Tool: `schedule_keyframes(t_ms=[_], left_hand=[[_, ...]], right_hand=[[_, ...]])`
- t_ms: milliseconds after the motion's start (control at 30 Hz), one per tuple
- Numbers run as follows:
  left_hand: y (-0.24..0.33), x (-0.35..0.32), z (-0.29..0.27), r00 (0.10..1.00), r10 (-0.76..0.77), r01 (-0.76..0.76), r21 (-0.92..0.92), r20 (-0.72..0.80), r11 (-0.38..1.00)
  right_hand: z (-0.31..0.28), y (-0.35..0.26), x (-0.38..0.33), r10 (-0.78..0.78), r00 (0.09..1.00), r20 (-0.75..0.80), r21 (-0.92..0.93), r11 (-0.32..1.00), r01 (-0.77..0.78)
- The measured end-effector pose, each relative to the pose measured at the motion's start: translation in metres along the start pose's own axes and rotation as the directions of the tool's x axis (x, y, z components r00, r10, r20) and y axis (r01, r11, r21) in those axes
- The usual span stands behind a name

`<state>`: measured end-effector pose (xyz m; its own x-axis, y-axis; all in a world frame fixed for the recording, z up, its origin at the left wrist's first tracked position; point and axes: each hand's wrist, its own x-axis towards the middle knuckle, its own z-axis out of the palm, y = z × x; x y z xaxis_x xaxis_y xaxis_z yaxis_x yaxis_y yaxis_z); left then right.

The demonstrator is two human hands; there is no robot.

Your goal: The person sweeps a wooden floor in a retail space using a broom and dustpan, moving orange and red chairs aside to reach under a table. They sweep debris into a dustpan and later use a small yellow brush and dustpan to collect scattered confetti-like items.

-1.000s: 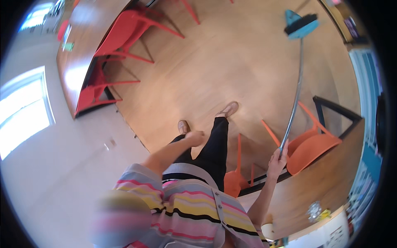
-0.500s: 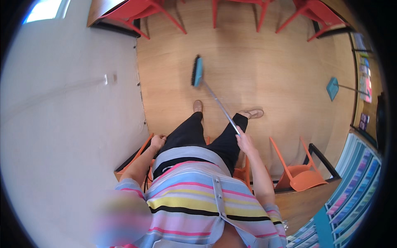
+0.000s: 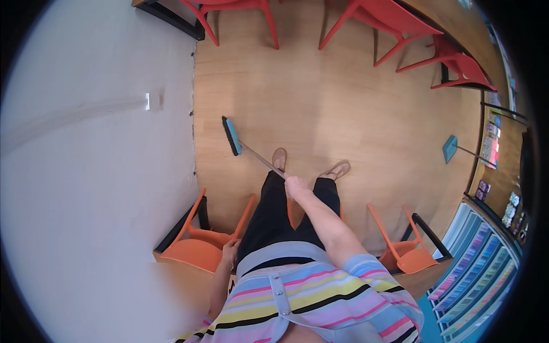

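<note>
My right hand [image 3: 296, 187] is closed around the thin handle of a broom [image 3: 262, 160], in front of my legs. The handle slants away to the far left, where the broom's blue head [image 3: 233, 136] with its dark bristles touches or hangs just above the wooden floor. My left hand [image 3: 230, 252] hangs at my left hip against the dark trousers, beside an orange chair [image 3: 196, 255]. Its fingers are loosely bent and partly hidden, and I see nothing in them. A blue dustpan [image 3: 450, 149] with a long dark handle stands at the right, apart from both hands.
A white wall [image 3: 103, 171] runs along the left. Red chairs [image 3: 394, 20] line the far side. Behind me to the right is another orange chair [image 3: 409, 254]. Shelves [image 3: 492, 143] with small packages and a rack of coloured items [image 3: 474, 268] stand at the right.
The broom head has swung left and nearer to my feet, and my right hand has moved left with the handle. My body has shifted and turned; the left hand stays by my hip.
</note>
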<state>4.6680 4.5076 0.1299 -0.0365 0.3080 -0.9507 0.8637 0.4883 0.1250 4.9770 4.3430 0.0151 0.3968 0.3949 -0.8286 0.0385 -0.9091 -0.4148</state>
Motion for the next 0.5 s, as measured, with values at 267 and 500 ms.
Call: schedule_keyframes(t_ms=[267,500], left_hand=[[0.014,0.011,0.031,0.993,0.118,-0.116,0.162,0.000,0.980],[0.025,0.005,0.074,0.988,0.155,-0.147,0.300,-0.003,0.942]], right_hand=[[-0.062,0.132,-0.094,0.198,0.975,-0.102,-0.045,0.978,-0.204],[-0.063,0.302,-0.149,0.243,0.947,-0.209,0.000,0.969,-0.248]])
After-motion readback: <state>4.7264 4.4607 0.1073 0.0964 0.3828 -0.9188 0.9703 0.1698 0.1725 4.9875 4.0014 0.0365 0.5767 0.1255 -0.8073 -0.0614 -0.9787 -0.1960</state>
